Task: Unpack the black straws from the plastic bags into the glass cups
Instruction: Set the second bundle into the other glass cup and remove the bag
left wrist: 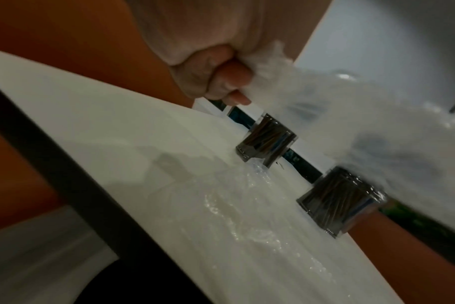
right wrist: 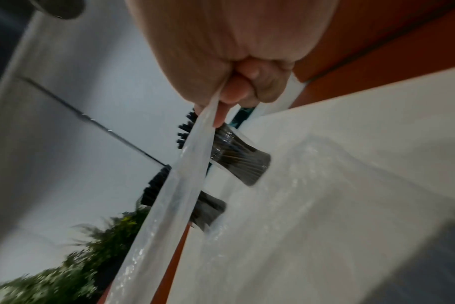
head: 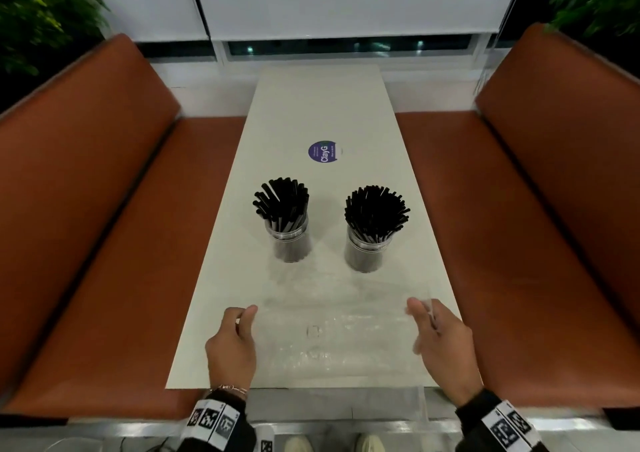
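Two glass cups stand mid-table, each packed with black straws: the left cup [head: 289, 240] and the right cup [head: 367, 249]. A clear empty plastic bag [head: 332, 330] is stretched between my hands above the near end of the table. My left hand [head: 242, 316] pinches its left edge, and the left wrist view shows the plastic bag [left wrist: 312, 107] bunched against the curled fingers [left wrist: 221, 82]. My right hand [head: 424, 313] pinches the right edge; in the right wrist view a strip of the plastic bag [right wrist: 185, 174] runs out from between thumb and fingers [right wrist: 234, 92].
The white table [head: 311, 112] runs away from me between two orange bench seats [head: 104, 209]. A round purple sticker [head: 322, 152] lies beyond the cups. More crinkled clear plastic [left wrist: 247, 216] lies flat on the table before the cups. Plants stand in both far corners.
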